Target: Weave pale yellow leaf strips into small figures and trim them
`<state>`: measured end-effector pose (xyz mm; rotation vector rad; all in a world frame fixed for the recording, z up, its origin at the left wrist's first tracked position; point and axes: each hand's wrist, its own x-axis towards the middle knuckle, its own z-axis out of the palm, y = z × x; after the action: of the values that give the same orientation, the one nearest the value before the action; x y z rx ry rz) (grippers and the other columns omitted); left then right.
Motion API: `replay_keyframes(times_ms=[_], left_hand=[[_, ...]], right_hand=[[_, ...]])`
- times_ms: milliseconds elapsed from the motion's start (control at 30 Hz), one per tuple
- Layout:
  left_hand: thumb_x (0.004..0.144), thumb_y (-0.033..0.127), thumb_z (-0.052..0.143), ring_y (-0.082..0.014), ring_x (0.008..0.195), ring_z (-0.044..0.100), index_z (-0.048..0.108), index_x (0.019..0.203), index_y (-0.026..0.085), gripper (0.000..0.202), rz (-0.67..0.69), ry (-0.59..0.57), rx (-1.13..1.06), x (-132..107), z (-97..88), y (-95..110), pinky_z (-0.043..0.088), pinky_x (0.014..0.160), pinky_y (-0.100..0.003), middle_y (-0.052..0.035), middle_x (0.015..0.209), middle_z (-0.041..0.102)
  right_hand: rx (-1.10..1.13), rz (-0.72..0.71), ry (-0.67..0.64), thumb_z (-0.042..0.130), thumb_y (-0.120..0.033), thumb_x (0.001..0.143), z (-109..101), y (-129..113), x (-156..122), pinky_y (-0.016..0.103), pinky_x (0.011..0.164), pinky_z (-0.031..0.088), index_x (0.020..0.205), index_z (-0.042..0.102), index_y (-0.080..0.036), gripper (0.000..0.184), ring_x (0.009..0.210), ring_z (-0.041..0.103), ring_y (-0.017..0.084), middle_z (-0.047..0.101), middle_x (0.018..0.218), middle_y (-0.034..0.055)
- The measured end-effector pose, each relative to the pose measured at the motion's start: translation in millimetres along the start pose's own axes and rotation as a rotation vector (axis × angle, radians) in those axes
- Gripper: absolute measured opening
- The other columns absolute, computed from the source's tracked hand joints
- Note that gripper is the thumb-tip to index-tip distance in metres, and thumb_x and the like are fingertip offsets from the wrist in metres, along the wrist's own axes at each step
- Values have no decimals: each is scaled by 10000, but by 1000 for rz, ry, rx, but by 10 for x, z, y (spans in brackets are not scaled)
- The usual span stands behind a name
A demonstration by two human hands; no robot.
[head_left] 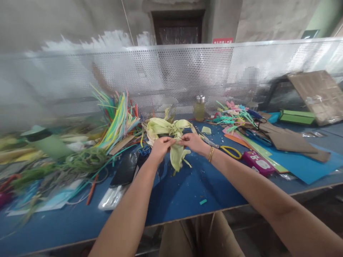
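In the middle of the head view is a pale green bow of crinkled, husk-like strips (175, 157), with loops spreading left and right and a tail hanging toward me. My left hand (163, 145) pinches its centre from the left. From the right, my right hand (194, 142), below a gold bracelet, pinches the same spot, and the fingertips of both hands nearly meet. The exact fold between the fingers is too small to make out. Scissors with yellow handles (230, 152) lie just right of my right hand, partly behind the wrist.
Colourful pipe cleaners (118, 119) and a dark phone (125, 169) are on the left. A lidded glass jar (199, 109) stands behind the bow by a perforated metal screen (184, 78). On the right lie a magenta case (257, 163) and blue sheets (302, 167).
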<state>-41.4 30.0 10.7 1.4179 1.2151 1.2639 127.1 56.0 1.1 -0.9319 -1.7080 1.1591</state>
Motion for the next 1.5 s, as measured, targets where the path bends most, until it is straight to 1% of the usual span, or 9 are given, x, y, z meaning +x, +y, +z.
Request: replay_keyframes(times_ms=[300, 467, 667, 833, 900, 967, 1167, 1367, 1500], left_hand=[[800, 377, 558, -178, 520, 555, 734, 745, 191, 262, 267, -173, 517, 26, -157, 34, 376, 524, -275, -17, 554, 633], [846, 340, 494, -188, 574, 611, 729, 790, 219, 269, 255, -35, 646, -16, -223, 126, 400, 582, -284, -25, 634, 678], [841, 522, 528, -274, 653, 638, 702, 679, 184, 413, 122, 373, 758, -41, -451, 237, 421, 639, -358, -97, 675, 690], [653, 448, 766, -347, 1064, 603, 723, 1030, 210, 448, 328, 123, 842, 20, -304, 100, 417, 940, -423, -108, 1104, 695], [553, 445, 832, -342, 1163, 555, 639, 1208, 201, 725, 400, -28, 720, 29, -125, 26, 396, 1000, -446, -137, 1233, 636], [611, 476, 792, -322, 1127, 583, 631, 1204, 174, 684, 370, -78, 513, 22, 69, -39, 429, 971, -442, -149, 1205, 646], [724, 454, 686, -260, 854, 659, 706, 970, 125, 411, 125, 237, -20, 30, 214, -113, 510, 746, -347, -113, 899, 728], [624, 374, 753, -227, 729, 643, 735, 852, 133, 332, 87, 126, 217, 52, -99, -1, 466, 662, -295, -59, 773, 727], [634, 370, 751, -213, 697, 623, 748, 819, 146, 291, 117, 40, 324, 21, -99, 63, 430, 622, -277, -45, 748, 719]], right_hand=[[-482, -47, 117, 584, -337, 819, -57, -106, -148, 258, 539, 329, 632, 628, -184, 246, 527, 492, 124, 598, 574, 6], [-728, -88, 284, 585, -291, 792, -199, -127, -109, 268, 591, 331, 590, 568, -188, 227, 606, 519, 147, 581, 598, 16], [96, 218, 430, 590, -179, 738, -268, 0, -30, 250, 512, 434, 716, 516, -200, 80, 516, 547, 127, 574, 612, -20], [665, 248, 501, 593, -55, 644, -65, -121, -56, 317, 612, 563, 790, 444, -214, 263, 635, 642, 150, 631, 721, -16], [768, 217, 556, 584, -42, 633, 30, -164, -74, 311, 620, 570, 782, 424, -219, 282, 646, 643, 141, 623, 726, -26], [806, 221, 574, 584, -50, 639, 134, -173, -99, 286, 603, 559, 772, 417, -223, 275, 609, 620, 123, 594, 685, -42], [647, 348, 267, 701, -215, 652, 327, -155, -241, 253, 570, 511, 809, 481, -210, 270, 651, 606, 131, 600, 716, -20], [266, 219, 207, 703, -452, 695, 160, -206, -256, 208, 536, 409, 827, 582, -182, 324, 669, 560, 110, 621, 787, 10], [29, 67, 286, 710, -401, 668, 88, -110, -186, 228, 526, 350, 715, 623, -162, 259, 559, 455, 88, 550, 613, -33]])
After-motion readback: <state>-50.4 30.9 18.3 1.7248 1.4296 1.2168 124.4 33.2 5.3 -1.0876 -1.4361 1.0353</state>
